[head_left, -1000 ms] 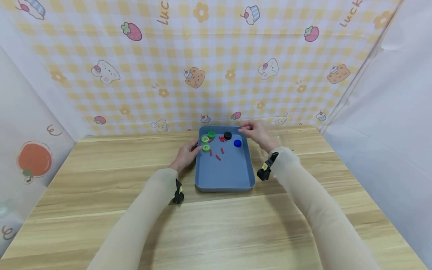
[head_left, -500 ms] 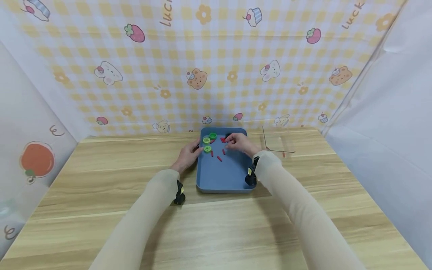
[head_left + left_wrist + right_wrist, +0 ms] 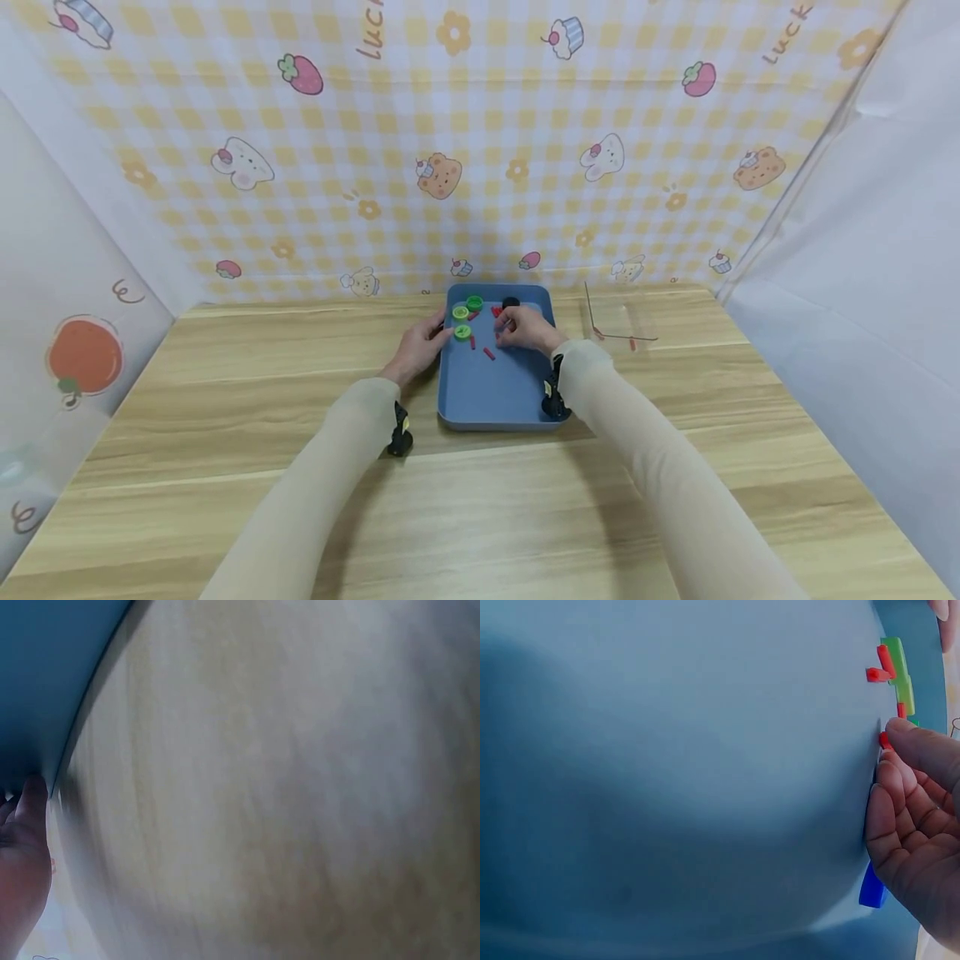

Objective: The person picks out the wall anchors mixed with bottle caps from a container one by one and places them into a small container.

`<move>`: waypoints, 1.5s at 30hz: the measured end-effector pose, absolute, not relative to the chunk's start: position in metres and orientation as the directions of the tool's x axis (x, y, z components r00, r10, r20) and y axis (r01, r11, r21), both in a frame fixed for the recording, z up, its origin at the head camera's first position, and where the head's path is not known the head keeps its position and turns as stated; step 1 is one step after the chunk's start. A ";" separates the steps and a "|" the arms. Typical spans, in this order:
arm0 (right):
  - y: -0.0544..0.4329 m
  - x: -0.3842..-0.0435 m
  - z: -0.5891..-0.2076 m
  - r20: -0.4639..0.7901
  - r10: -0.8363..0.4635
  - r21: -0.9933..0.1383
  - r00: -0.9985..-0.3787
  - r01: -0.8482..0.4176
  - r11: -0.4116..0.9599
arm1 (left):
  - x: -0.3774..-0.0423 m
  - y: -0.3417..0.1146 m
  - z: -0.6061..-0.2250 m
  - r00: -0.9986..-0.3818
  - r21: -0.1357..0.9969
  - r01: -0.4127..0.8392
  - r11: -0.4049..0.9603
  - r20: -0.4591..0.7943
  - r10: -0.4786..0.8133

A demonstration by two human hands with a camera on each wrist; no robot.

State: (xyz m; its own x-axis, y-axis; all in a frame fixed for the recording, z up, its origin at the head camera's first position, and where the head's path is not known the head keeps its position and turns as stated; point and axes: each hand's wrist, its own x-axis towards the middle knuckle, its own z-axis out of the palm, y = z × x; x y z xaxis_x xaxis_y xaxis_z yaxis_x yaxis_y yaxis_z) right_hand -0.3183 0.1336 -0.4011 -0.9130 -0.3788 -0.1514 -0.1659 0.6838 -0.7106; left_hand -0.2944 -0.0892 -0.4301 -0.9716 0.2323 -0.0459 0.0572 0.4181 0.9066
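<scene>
A blue-grey tray [image 3: 491,392] lies on the table with small pieces in its far half. My left hand [image 3: 418,348] grips its left side, thumb at the rim. Inside, my right hand [image 3: 527,327] reaches low over the tray floor and pinches a small red stick [image 3: 886,740] between thumb and forefinger. More red sticks lie around, one [image 3: 489,354] just in front of the fingertips. Two light green round caps [image 3: 462,333] and a darker green one [image 3: 475,303] sit at the left. A blue cap [image 3: 871,889] shows beneath my right hand in the right wrist view.
A black round cap [image 3: 511,302] sits near the tray's far wall, partly behind my right hand. To the right of the tray stands a clear open box [image 3: 618,321] with red sticks showing through it. A patterned cloth [image 3: 480,167] hangs behind the wooden table [image 3: 480,517].
My right hand has come from the tray's far right corner leftward and down among the red sticks, where it now pinches one. My left hand stays at the tray's left side.
</scene>
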 end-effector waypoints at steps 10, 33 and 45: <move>0.133 -0.320 -0.404 -0.132 -0.377 -0.693 -0.917 -0.187 0.696 | -0.293 -0.087 -0.427 -0.971 0.905 0.074 0.419 -0.031 0.238; 0.143 -0.322 -0.399 -0.021 -0.300 -0.676 -0.954 -0.207 0.708 | -0.296 -0.085 -0.429 -0.973 0.908 0.073 0.413 -0.027 0.231; 0.172 -0.320 -0.372 0.050 -0.240 -0.815 -0.969 -0.179 0.551 | -0.293 -0.089 -0.430 -0.972 0.907 0.060 0.417 -0.041 0.230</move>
